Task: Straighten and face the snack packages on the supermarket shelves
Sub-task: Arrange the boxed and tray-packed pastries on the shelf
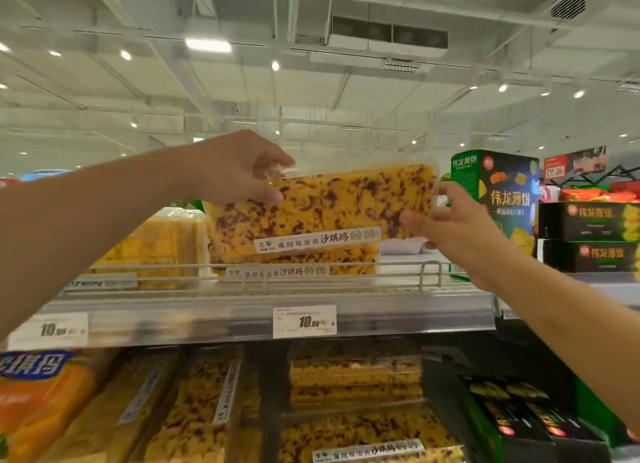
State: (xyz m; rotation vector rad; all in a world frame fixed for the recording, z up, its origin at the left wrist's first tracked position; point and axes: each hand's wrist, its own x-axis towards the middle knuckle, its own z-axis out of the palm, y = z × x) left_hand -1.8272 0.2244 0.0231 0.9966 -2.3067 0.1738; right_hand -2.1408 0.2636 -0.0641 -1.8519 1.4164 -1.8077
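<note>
Both hands pinch the tilted snack tray (322,206), left hand (239,166) high, right hand (446,216) low, above the stacked pack (294,260).

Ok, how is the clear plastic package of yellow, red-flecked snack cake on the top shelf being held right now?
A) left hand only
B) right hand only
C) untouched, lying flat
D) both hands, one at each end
D: the left hand pinches the upper-left corner of the clear plastic package of yellow, red-flecked snack cake, and the right hand grips its right end.
</note>
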